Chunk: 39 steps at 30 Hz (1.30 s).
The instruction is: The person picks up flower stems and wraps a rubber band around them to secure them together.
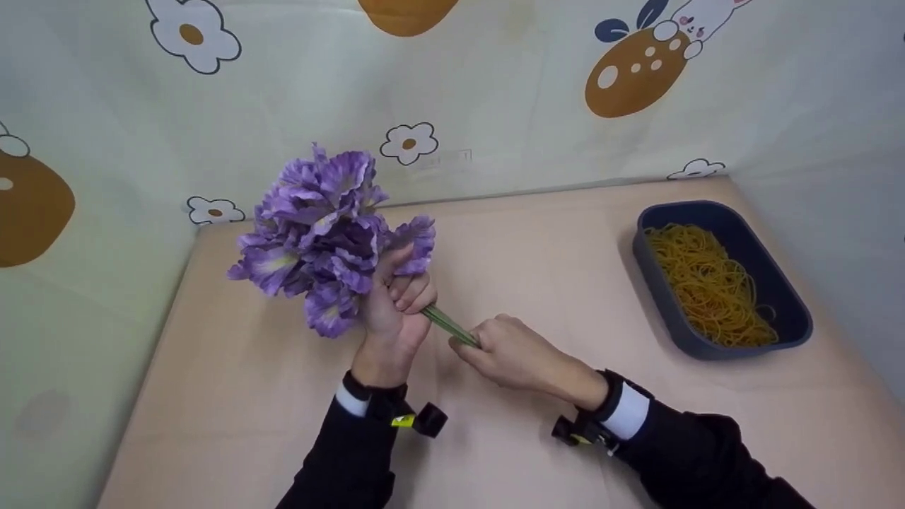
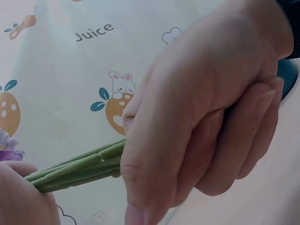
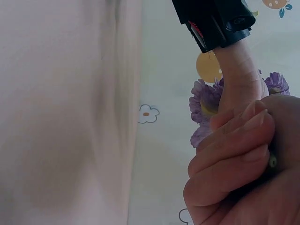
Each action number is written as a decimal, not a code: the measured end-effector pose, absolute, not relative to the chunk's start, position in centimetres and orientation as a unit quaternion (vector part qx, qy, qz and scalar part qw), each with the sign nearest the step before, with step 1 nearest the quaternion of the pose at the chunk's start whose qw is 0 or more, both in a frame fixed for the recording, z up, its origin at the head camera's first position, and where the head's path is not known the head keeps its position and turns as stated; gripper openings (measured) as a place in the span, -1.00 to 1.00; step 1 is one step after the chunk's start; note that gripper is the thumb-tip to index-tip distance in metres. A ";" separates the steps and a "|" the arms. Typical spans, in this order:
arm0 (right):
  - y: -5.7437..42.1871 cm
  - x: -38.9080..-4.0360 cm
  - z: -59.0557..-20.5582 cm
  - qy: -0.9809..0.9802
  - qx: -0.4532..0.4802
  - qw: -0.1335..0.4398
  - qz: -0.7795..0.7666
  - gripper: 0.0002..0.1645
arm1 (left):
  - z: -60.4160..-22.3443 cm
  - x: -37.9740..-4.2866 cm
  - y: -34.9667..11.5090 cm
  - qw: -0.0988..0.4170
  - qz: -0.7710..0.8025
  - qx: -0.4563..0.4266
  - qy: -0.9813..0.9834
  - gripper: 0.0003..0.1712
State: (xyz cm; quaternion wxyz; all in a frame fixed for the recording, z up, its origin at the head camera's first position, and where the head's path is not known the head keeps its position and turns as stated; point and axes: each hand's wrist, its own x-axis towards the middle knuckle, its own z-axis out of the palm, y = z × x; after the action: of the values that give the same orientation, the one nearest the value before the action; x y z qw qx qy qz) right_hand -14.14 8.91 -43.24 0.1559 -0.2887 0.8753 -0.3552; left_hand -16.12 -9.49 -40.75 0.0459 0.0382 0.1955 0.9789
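A bunch of purple artificial flowers (image 1: pixel 322 226) is held above the table, its blooms to the upper left. My left hand (image 1: pixel 396 304) grips the green stems (image 1: pixel 449 325) just below the blooms. Lower down, the fingers of my right hand (image 1: pixel 516 353) are curled round the stem ends. In the left wrist view a short length of stems (image 2: pixel 84 168) runs between the two hands. The right wrist view shows a cut stem end (image 3: pixel 273 161) inside the curled right hand (image 3: pixel 229 173), with purple petals (image 3: pixel 202 108) behind.
A dark blue plastic box (image 1: pixel 795 318) holding many yellow rubber bands (image 1: pixel 707 290) stands at the right of the pale table (image 1: pixel 551 247). Patterned cloth walls (image 1: pixel 495 85) rise behind and at both sides. Each wrist carries a small black camera (image 1: pixel 429 420).
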 end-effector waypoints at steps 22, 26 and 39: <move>15.1 -14.4 -38.5 0.903 -0.341 0.081 -0.249 -0.51 | -38.6 -15.8 -12.1 -0.017 0.997 0.024 0.066 -0.42; 19.3 -14.8 -37.5 0.907 -0.286 0.059 -0.305 -0.61 | -38.4 -15.7 -12.3 -0.017 0.997 0.022 0.068 -0.39; 35.4 -18.6 -40.6 0.962 -0.073 -0.037 -0.261 -0.49 | -38.5 -15.4 -12.4 -0.003 0.999 0.024 0.031 -0.40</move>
State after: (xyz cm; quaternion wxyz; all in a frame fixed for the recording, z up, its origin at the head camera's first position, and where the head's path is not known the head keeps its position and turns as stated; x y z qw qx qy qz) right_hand -18.65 35.44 -40.58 -0.0365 -0.0731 0.9619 -0.2608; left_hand -15.36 -12.35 -38.53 -0.0032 0.0237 0.0310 0.9992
